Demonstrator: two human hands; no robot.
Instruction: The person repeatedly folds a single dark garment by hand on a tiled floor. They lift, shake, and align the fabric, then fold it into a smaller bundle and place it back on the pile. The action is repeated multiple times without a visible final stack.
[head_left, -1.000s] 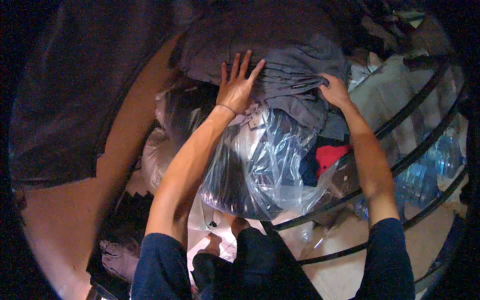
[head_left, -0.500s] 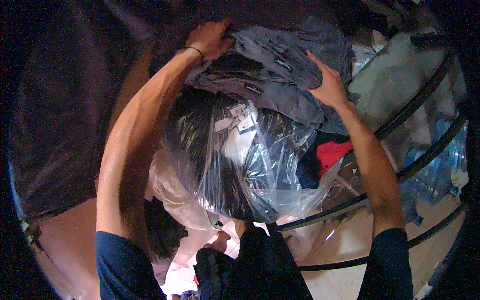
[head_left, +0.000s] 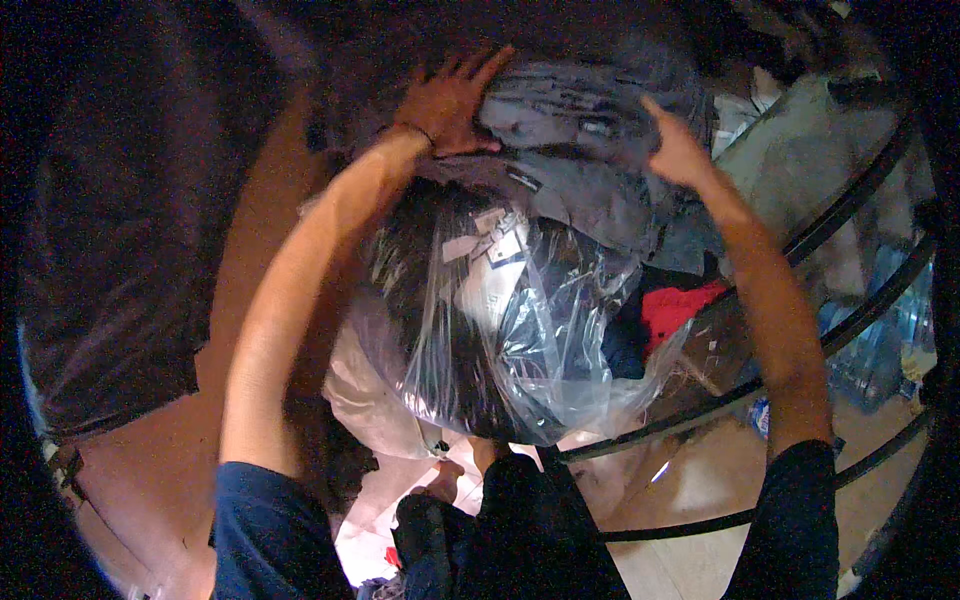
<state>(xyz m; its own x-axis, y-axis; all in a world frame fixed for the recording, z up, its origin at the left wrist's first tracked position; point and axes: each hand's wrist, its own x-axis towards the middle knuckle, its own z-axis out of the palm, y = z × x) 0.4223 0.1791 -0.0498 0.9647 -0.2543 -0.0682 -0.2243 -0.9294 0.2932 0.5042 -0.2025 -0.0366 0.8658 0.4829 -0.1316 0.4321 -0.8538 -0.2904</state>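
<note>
Both my arms reach forward over a pile of fabric. My left hand (head_left: 450, 105) lies with fingers spread at the left edge of a folded grey garment (head_left: 570, 110). At that garment's right side is my right hand (head_left: 680, 150), index finger and thumb stretched apart; its other fingers are partly hidden. Below sits another grey folded piece (head_left: 590, 195) with a small dark label. Nearer to me lies a clear plastic bag (head_left: 560, 340) with dark contents and white tags (head_left: 495, 240). A red cloth (head_left: 675, 315) shows beside the bag.
Curved black bars (head_left: 690, 420) run along the right side. Beyond them lie a grey-green cloth (head_left: 790, 170) and clear bluish bottles (head_left: 870, 350). Dark fabric (head_left: 130, 220) hangs at the left. A beige bundle (head_left: 370, 400) lies beside the bag, above my bare feet (head_left: 445, 480).
My left hand has moved right and slightly nearer, and its fingers have spread. The right hand has shifted a little to the right. The upper grey garment looks flatter and straighter.
</note>
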